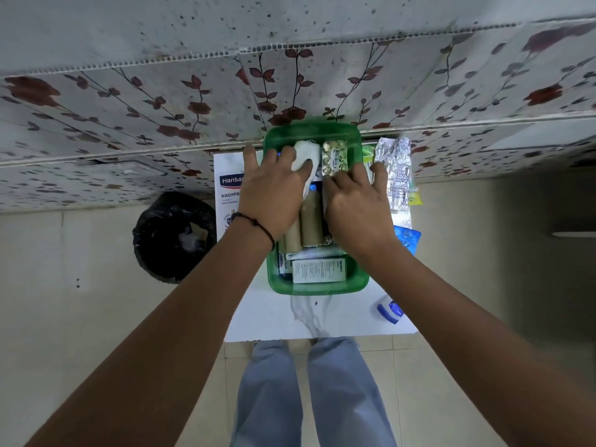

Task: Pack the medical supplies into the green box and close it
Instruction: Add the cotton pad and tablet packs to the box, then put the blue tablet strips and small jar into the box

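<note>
The green box (317, 287) stands open on a small white table (338, 317), filled with supplies. Inside lie tan bandage rolls (311, 221), a white cotton wad (303, 153), a gold blister pack (335, 156) and a white carton (319, 271) at the near end. My left hand (274, 191) lies flat over the box's left side, fingers spread, fingertips touching the cotton wad. My right hand (358, 201) presses down on the right side, fingertips at the blister pack's near edge. No lid is visible.
A silver foil strip (398, 172) and a blue packet (408, 238) lie right of the box. A white Hansaplast box (229, 188) sits at its left. A blue-and-white item (390, 309) rests near the table's right corner. A black-lined bin (174, 237) stands on the floor to the left.
</note>
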